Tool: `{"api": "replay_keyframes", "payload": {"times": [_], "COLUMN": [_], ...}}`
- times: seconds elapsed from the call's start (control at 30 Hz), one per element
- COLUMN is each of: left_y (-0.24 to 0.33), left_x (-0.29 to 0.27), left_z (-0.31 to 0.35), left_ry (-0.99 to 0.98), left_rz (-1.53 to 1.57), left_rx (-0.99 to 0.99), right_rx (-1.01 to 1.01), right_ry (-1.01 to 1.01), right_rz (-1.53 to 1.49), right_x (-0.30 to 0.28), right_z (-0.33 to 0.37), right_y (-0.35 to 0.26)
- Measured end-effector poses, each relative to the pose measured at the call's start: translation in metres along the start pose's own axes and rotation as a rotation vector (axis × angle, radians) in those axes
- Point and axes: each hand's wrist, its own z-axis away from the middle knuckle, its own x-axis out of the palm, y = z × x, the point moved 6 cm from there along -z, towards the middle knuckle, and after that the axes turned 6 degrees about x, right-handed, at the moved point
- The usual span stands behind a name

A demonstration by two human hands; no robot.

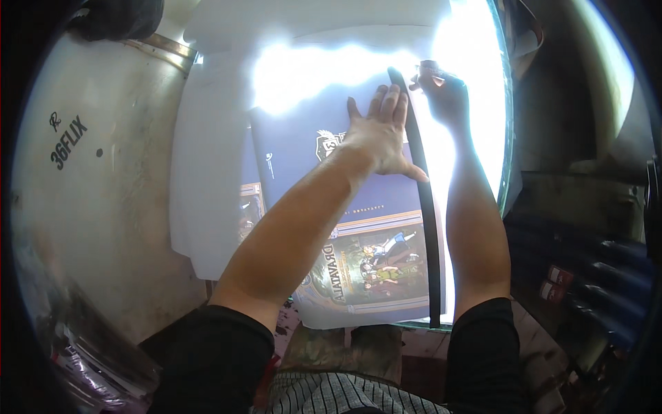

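Note:
My left hand (379, 134) lies spread on a printed blue sheet (296, 148) with a picture panel in its lower part, whose lettering reads mirrored. Along the sheet's right side runs a long, narrow black strip like a straightedge (430, 255). My left fingertips and thumb press at its edge. Past the strip's far end, my right hand (447, 96) is closed round a small thing that glare and shadow keep me from making out. Strong light shines up through the glass surface (476, 62) and washes out the sheet's far part.
White sheets (207, 165) lie under and left of the print. A pale board or panel (124, 200) with black lettering stands at the left. Shiny plastic wrapping (96, 359) is at the lower left. Dark blue stacked things (586, 255) sit at the right, below the glass edge.

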Motion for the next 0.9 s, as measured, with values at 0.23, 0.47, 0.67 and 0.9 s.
{"api": "replay_keyframes", "payload": {"times": [0.23,0.47,0.67,0.9], "left_y": [-0.002,0.0,-0.002,-0.002], "left_x": [0.001,0.001,0.009,0.008], "left_z": [0.001,0.002,-0.009,-0.009], "left_ry": [0.0,-0.018,0.081,0.26], "left_rz": [0.024,0.028,0.015,0.043], "left_rx": [0.016,0.033,0.002,0.056], "right_rx": [0.004,0.103,0.038,0.38], "right_ry": [-0.025,-0.055,-0.086,-0.21], "right_rz": [-0.016,0.039,0.059,0.286], "right_x": [0.012,-0.007,-0.075,-0.175], "right_z": [-0.005,0.027,0.173,0.411], "right_y": [0.01,0.008,-0.009,-0.057]}}
